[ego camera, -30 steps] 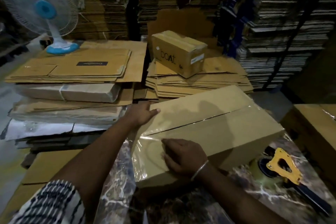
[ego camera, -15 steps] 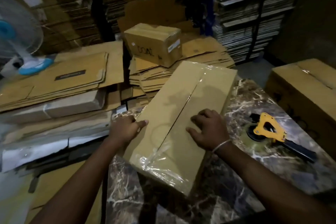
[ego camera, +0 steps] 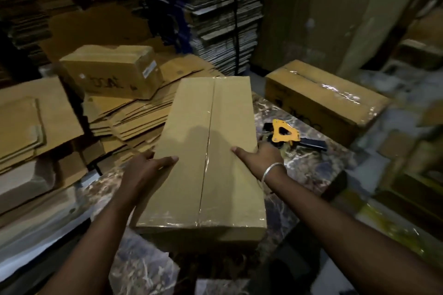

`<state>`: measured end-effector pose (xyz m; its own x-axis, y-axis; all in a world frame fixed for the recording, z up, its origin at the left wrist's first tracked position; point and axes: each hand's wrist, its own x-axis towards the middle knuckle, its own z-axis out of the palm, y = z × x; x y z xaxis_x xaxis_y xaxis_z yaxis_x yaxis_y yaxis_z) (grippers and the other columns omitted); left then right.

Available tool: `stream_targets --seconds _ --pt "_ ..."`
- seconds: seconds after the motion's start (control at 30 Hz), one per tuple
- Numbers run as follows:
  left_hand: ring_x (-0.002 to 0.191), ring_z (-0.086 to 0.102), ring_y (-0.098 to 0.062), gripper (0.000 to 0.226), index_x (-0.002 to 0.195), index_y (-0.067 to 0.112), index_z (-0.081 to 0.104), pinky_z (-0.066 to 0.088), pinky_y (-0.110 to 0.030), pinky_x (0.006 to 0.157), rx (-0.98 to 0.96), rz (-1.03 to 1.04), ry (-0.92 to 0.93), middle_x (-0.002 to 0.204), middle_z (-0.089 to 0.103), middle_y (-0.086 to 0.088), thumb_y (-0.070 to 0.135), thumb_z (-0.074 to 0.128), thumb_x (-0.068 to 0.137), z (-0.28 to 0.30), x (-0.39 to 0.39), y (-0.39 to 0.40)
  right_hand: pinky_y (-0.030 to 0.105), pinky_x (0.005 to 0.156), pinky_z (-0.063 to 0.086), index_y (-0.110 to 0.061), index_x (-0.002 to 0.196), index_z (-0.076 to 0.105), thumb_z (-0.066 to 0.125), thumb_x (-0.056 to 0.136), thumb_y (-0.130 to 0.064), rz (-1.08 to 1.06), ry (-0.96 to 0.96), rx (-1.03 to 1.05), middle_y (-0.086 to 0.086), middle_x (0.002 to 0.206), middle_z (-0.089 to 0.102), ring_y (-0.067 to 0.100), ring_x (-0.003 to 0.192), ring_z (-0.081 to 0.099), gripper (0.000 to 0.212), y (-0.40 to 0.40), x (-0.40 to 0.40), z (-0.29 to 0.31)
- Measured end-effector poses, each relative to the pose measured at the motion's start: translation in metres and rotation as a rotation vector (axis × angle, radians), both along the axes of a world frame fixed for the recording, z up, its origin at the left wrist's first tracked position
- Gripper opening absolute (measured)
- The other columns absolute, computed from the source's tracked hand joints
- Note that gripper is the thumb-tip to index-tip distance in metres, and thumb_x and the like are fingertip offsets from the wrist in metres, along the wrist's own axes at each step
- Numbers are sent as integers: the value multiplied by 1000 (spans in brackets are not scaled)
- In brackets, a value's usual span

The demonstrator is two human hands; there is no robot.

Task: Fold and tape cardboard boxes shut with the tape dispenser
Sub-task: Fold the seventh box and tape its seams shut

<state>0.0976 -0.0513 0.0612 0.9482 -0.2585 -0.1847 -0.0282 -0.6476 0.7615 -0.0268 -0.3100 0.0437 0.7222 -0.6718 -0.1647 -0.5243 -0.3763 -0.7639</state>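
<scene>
While both hands sit on it, the long cardboard box (ego camera: pixel 208 151) lies lengthwise away from the person on the marble-patterned table (ego camera: pixel 309 175), top flaps closed w/ centre seam under glossy clear tape. Left hand (ego camera: pixel 148 170) grips the box's left edge: thumb on top face, fingers wrapped down the side. Right hand (ego camera: pixel 257 159) holds the right edge the same way, thumb on top, fingers over the side; metal bangle (ego camera: pixel 272 171) on that wrist. Hands are well apart, one per long edge, approx. mid-length of box.

Tape dispenser (ego camera: pixel 286 135), yellow frame w/ dark handle, lies on the table just beside the right hand, not touched.

Second taped box (ego camera: pixel 323 100) sits at far right of the table, apart from the first. A smaller closed box (ego camera: pixel 112 70) w/ white label rests on a stack of flat cardboard sheets (ego camera: pixel 134 112) at left rear; handwriting on its side is blurred, prob. illegible. More flattened cartons (ego camera: pixel 31 117) at far left. Background is dim.
</scene>
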Motion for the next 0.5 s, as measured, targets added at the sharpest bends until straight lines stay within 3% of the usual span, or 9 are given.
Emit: stream_targets --seconds 0.07,0.13,0.3,0.4,0.43,0.5 --pt "85 65 -25 41 102 21 67 56 -43 82 -25 -28 12 99 69 -7 53 77 77 10 -2 -6 35 72 55 -19 100 75 73 78 -65 -30 -13 -14 2 92 74 27 85 68 51 -7 -13 12" --pt "88 66 -27 52 109 21 67 57 -48 83 -86 -70 49 103 69 -7 55 78 72 25 -7 -21 35 74 54 -21 100 74 73 75 -68 -71 -40 -35 -1 93 73 25 87 67 53 -18 -29 27" --pt "81 63 -25 37 95 14 66 49 -35 67 -149 -226 35 90 67 -6 45 77 79 72 -24 -84 30 68 42 -19 88 69 73 77 -65 -233 -80 -70 -2 86 64 22 80 60 47 -61 -78 67" --pt "85 69 -28 39 92 16 72 57 -46 79 -221 -323 43 90 73 -6 47 83 72 91 -37 -131 33 81 54 -14 103 74 69 59 -81 -332 -144 -60 -4 98 73 23 92 68 80 -95 -109 85" --pt "86 71 -29 43 93 19 72 58 -51 83 -227 -340 56 90 75 -4 51 84 67 95 -42 -150 37 86 56 -17 107 75 68 55 -82 -357 -166 -67 -3 102 75 23 95 70 84 -108 -122 90" --pt "88 71 -29 48 90 23 69 56 -53 88 -223 -368 67 90 75 -1 57 83 59 102 -51 -190 37 88 57 -18 107 76 74 62 -73 -417 -184 -57 -4 101 76 20 93 70 71 -136 -146 98"
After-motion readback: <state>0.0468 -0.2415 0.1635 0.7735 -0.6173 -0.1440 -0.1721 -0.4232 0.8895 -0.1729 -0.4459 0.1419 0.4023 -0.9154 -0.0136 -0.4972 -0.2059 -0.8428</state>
